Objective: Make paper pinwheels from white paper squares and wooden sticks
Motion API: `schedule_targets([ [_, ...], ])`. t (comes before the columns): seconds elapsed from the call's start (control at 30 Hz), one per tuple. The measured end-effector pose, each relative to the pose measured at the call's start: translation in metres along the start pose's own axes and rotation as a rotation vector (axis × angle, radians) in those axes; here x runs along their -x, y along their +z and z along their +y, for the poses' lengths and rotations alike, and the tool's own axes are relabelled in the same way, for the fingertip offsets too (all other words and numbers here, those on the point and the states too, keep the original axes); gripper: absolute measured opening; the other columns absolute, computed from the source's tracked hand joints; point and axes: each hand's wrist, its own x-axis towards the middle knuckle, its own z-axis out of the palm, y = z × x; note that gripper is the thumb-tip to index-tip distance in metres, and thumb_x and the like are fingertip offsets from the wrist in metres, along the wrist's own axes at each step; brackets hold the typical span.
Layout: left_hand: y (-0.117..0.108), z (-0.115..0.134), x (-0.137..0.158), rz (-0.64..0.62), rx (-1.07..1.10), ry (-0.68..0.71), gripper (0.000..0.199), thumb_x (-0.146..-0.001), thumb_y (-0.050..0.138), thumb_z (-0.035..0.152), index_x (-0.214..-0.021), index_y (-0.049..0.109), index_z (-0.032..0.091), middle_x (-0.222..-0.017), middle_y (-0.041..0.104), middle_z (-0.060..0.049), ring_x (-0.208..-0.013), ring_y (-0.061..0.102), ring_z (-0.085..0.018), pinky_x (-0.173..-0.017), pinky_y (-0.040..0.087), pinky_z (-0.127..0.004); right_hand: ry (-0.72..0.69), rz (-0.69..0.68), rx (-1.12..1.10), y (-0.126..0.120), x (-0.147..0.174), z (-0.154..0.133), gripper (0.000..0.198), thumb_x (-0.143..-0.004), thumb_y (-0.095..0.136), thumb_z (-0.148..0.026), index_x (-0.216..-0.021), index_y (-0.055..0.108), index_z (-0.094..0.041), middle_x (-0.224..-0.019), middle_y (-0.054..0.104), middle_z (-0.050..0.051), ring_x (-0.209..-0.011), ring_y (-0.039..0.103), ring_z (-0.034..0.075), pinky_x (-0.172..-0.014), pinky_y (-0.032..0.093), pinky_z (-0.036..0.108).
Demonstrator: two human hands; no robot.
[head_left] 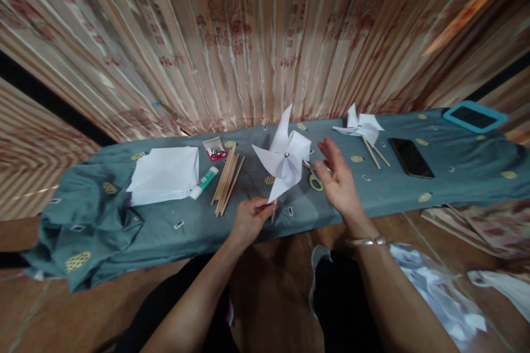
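Observation:
A white paper pinwheel (pixel 285 160) with a shiny pin at its centre stands upright over the table, its stick pinched in my left hand (pixel 252 219). Just right of its blades is my right hand (pixel 338 179), fingers extended and apart, holding nothing. Scissors (pixel 315 182) with yellow-green handles lie between the pinwheel and my right hand, partly hidden. Left of the pinwheel rest several wooden sticks (pixel 226 182), a glue stick (pixel 204 182) and a small red box (pixel 215 149) of metal pins. Farther left is a stack of white paper (pixel 164 174).
White pinwheels (pixel 362 126) with sticks lie at the back right. Beyond them are a black phone (pixel 411 158) and a blue-framed tablet (pixel 475 117). A green cloth (pixel 165 237) covers the table, with a curtain (pixel 248 38) behind. A clear plastic bag (pixel 439 292) lies on the floor.

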Motion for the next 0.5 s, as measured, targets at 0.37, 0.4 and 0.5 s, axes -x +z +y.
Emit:
schedule_targets([
  [0.37,-0.004,0.000,0.000,0.019,0.002,-0.015,0.019,-0.062,0.072,0.031,-0.076,0.078,0.019,-0.074,0.076,-0.003,-0.066,0.067,-0.019,-0.064,0.053,-0.028,0.021,-0.039,-0.027,0.007,0.001,-0.004,0.056,-0.090,0.054,-0.045,-0.142,0.040,-0.029,-0.144,0.051,0.009,-0.133,0.046,0.026,-0.112,0.032,0.053],
  [0.4,-0.004,0.001,0.000,0.011,-0.006,-0.019,0.020,-0.063,0.071,0.031,-0.077,0.078,0.019,-0.075,0.076,-0.003,-0.067,0.067,-0.019,-0.064,0.053,-0.028,0.018,-0.039,-0.026,0.008,0.001,-0.005,0.056,-0.090,0.053,-0.045,-0.142,0.039,-0.029,-0.145,0.049,0.009,-0.134,0.045,0.026,-0.113,0.031,0.053],
  [0.5,-0.005,0.001,0.002,-0.013,-0.020,-0.025,0.020,-0.064,0.071,0.031,-0.079,0.078,0.019,-0.077,0.076,-0.004,-0.069,0.067,-0.019,-0.064,0.053,-0.028,0.013,-0.058,-0.062,0.011,0.000,-0.006,0.057,-0.091,0.052,-0.046,-0.143,0.038,-0.028,-0.146,0.049,0.009,-0.135,0.044,0.025,-0.114,0.030,0.052],
])
